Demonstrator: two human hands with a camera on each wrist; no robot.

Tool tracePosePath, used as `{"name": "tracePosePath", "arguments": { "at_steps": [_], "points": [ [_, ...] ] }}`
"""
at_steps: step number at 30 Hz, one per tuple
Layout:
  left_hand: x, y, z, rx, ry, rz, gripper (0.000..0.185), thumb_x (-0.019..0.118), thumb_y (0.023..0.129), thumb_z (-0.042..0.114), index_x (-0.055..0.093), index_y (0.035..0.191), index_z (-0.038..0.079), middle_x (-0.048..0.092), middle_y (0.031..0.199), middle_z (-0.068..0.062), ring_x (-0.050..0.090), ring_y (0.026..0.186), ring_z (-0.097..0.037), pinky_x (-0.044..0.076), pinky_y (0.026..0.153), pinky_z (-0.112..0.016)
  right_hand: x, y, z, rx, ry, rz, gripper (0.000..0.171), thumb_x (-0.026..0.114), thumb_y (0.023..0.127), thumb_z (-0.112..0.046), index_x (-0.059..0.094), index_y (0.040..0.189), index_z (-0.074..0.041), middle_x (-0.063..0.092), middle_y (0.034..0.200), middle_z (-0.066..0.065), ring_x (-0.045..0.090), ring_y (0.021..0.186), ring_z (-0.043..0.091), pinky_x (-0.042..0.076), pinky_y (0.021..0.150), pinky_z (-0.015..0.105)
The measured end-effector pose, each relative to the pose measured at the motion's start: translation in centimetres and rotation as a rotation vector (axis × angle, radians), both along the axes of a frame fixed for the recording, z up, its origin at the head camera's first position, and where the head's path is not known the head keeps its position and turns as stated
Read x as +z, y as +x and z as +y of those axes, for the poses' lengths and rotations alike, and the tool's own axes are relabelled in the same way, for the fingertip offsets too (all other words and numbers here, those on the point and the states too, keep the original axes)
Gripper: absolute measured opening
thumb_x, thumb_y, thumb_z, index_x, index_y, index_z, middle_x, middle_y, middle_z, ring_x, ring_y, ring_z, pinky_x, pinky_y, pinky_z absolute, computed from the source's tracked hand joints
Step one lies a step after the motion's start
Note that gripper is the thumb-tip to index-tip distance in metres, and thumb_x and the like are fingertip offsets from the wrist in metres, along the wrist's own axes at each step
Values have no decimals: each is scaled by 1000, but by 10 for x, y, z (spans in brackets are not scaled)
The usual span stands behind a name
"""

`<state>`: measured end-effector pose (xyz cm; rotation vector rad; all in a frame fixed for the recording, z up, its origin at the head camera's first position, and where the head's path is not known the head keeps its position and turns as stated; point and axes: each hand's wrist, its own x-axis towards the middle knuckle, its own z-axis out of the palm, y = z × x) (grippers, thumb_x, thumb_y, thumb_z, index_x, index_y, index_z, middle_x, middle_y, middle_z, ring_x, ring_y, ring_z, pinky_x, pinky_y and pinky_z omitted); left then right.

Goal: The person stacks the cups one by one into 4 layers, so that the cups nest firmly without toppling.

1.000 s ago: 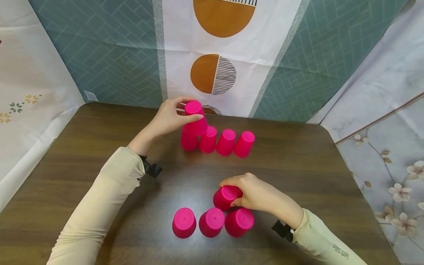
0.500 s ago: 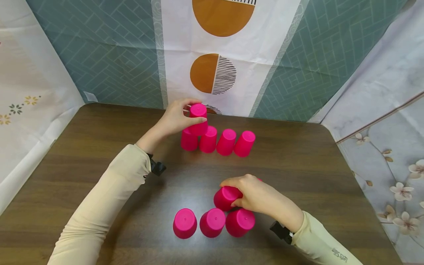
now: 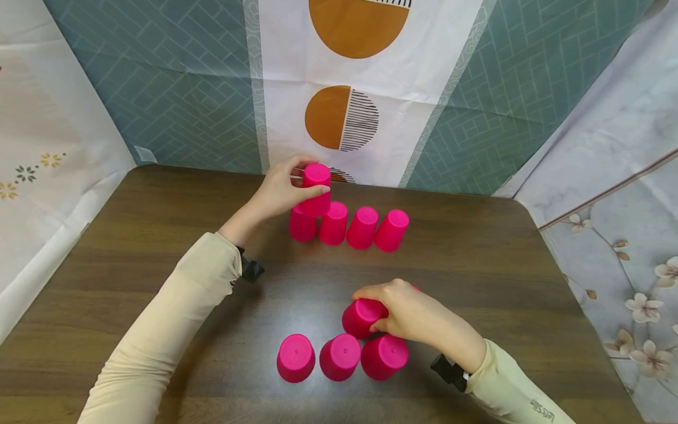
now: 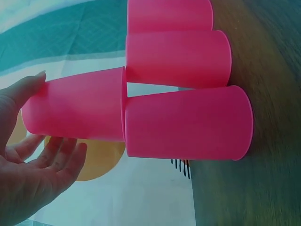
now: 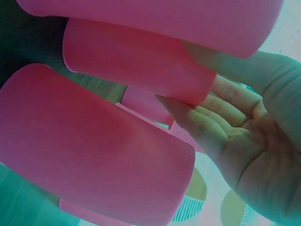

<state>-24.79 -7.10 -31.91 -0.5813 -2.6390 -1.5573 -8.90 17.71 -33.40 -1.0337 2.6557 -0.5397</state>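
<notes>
My left hand (image 3: 281, 187) grips an upside-down pink cup (image 3: 316, 191) at the back, fingers and thumb on opposite sides. That cup stands over the left end of a row of upside-down pink cups; in the left wrist view its rim meets the base of a lower cup (image 4: 188, 123). Nearer me, my right hand (image 3: 408, 306) holds another upturned pink cup (image 3: 362, 318) between thumb and fingers. Just in front of it are three more upturned cups, at left (image 3: 295, 358), middle (image 3: 339, 357) and right (image 3: 384, 357). The right wrist view shows the gripped cup (image 5: 136, 61) between nearer ones.
The other back-row cups include a right end cup (image 3: 391, 230). A pink sliver (image 3: 415, 288) shows past my right hand. Patterned cloth (image 3: 196, 106) hangs behind the wooden table (image 3: 461, 247), with pale cloth on both sides.
My left hand has brought its cup slightly right over the back row, then stayed nearly still. The right hand keeps hold of its cup with hardly any movement.
</notes>
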Motion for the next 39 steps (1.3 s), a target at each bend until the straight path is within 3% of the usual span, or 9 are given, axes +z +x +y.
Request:
{"name": "tracePosePath", "arguments": {
  "at_steps": [12, 26, 31, 35, 39],
  "points": [
    [-10, 0, -1, -32, -40, -40, 57, 73, 79, 37, 52, 126, 12, 62, 113, -3, 59, 102, -22, 50, 82, -37, -2, 1, 2, 3, -15, 3, 47, 82, 67, -7, 65, 111, -9, 68, 99, -1, 62, 75, 8, 50, 65, 18],
    [-9, -1, 0, -43, -84, -62, 59, 72, 80, 35, 47, 129, 12, 60, 115, -4, 56, 103, -22, 49, 82, -38, -2, 0, 2, 1, 5, 0, 48, 83, 67, -9, 65, 112, -6, 68, 101, 0, 63, 78, 10, 50, 66, 18],
    [-8, 0, -2, -57, -99, -55, 71, 74, 78, 34, 40, 136, 12, 56, 121, -6, 53, 109, -24, 48, 85, -40, 0, -4, 4, 34, -1, -15, 48, 82, 68, -9, 65, 113, -6, 68, 103, 1, 64, 83, 11, 51, 68, 18],
    [-9, 6, -6, -19, -105, -20, 82, 76, 76, 34, 30, 142, 12, 46, 135, -9, 45, 121, -27, 42, 94, -46, -1, -7, 6, 83, -6, -9, 50, 81, 71, -12, 64, 117, -6, 66, 111, 2, 64, 97, 15, 52, 76, 21],
    [-5, 28, -13, 77, -80, 73, 82, 75, 77, 32, 30, 142, 11, 39, 140, -10, 38, 127, -26, 35, 101, -48, 0, -9, 11, 98, -23, 12, 53, 79, 74, -19, 60, 123, -7, 63, 120, 2, 60, 110, 17, 51, 84, 24]
  ]
}}
